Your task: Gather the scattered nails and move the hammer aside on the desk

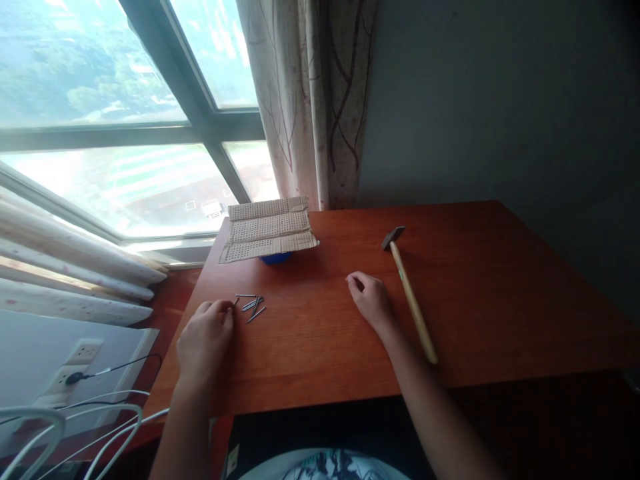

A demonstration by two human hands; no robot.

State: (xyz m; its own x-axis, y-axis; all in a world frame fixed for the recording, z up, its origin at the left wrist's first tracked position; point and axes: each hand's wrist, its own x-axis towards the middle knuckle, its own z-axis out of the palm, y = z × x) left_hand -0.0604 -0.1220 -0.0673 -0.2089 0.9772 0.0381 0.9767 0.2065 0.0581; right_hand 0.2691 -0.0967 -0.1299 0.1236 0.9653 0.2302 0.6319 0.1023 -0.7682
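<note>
My left hand (205, 337) rests on the wooden table (475, 293) with its fingers curled, the fingertips touching a small pile of several metal nails (253, 305). It seems to pinch one nail at the pile's left end. My right hand (370, 299) lies on the table with the fingers curled under, nothing visible in it. A hammer (410, 293) with a dark head and a pale wooden handle lies just to the right of that hand. A perforated piece of cardboard (267, 230) sits at the far left of the table on something blue (275, 258).
A window and a patterned curtain (310, 100) stand behind the table, a grey wall to the right. Left of the table are a wall socket (75, 363) with a black plug and white cables (75, 433). The table's near edge is close to my body.
</note>
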